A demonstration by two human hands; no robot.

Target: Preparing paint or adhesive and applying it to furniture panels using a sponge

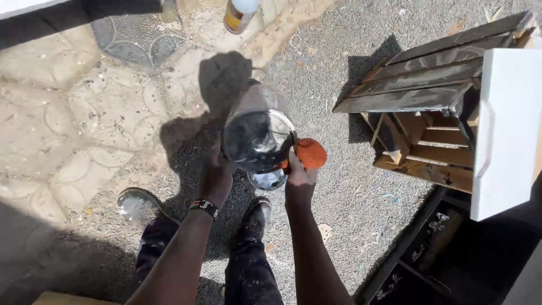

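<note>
Hands, left [216,176] gripping tin [258,138], right [300,179] holding orange sponge [310,153]

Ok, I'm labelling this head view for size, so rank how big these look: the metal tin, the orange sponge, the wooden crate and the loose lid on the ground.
1. wooden crate, largest by far
2. metal tin, though held up nearer the camera, which enlarges it
3. orange sponge and loose lid: unsure, the lid is partly hidden beneath the tin

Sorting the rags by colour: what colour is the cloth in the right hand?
Orange; the cloth, in the right hand, shows best in the head view.
</note>
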